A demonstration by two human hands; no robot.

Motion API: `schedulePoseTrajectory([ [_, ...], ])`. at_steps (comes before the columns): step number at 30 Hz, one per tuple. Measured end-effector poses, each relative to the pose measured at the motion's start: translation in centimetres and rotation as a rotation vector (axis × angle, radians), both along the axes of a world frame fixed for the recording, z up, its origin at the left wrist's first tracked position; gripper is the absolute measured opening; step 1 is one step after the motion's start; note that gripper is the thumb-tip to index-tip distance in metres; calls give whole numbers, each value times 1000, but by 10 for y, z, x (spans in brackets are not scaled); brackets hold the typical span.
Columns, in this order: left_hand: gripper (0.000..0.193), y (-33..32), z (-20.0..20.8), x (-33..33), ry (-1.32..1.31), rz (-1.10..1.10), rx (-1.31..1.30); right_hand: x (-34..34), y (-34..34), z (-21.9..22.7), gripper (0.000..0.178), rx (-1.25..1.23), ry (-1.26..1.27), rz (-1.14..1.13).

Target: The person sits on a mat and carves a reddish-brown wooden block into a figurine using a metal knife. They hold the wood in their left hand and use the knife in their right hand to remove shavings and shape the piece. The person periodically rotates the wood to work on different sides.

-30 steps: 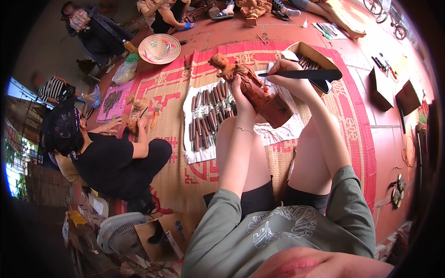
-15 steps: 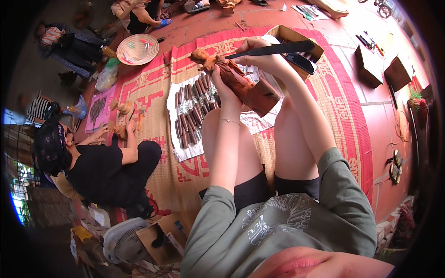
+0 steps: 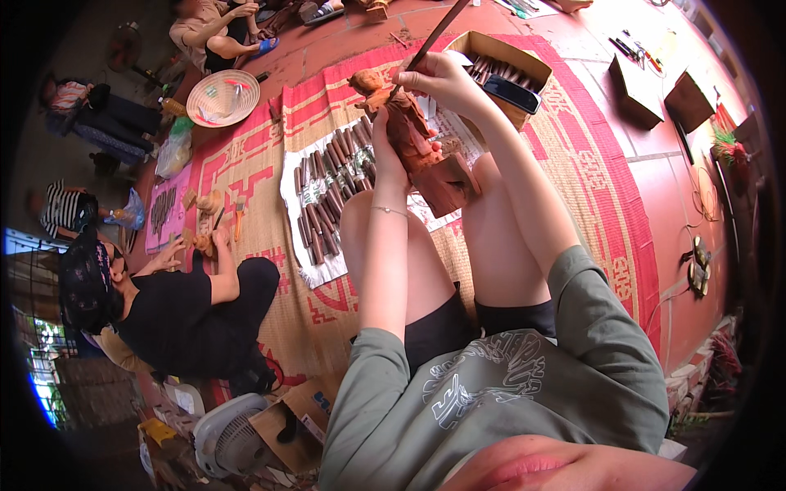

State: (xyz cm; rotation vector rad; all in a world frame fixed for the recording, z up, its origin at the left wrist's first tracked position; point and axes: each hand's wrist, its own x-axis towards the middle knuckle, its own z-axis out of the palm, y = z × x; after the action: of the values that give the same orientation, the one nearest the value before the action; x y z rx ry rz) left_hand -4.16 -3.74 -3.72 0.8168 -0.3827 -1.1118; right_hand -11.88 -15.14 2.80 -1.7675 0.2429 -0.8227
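The person's left hand [image 3: 388, 154] is wrapped around a reddish wooden figure [image 3: 407, 131], which leans over the mat [image 3: 446, 250] in front of the knees [image 3: 479, 196]. The right hand [image 3: 442, 80] pinches a long dark tool [image 3: 440, 34]. Its tip seems to touch the figure near the neck, but fingers hide it. Brown-handled tools [image 3: 325, 209] lie on white cloth [image 3: 293, 196] nearby.
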Motion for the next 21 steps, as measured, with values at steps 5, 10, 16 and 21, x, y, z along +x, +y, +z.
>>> schedulePoseTrajectory([
  [5,65,-3,2,-6,47,12,-6,-3,-3,1,28,-124,29,-72],
  [10,68,-3,5,-10,11,16,4,-6,-2,1,27,-245,74,-77],
  [16,66,-2,8,-13,35,12,1,-1,1,-4,20,-360,132,-44],
  [21,55,-9,-2,-3,5,-26,-107,0,7,1,23,-425,215,-32],
])
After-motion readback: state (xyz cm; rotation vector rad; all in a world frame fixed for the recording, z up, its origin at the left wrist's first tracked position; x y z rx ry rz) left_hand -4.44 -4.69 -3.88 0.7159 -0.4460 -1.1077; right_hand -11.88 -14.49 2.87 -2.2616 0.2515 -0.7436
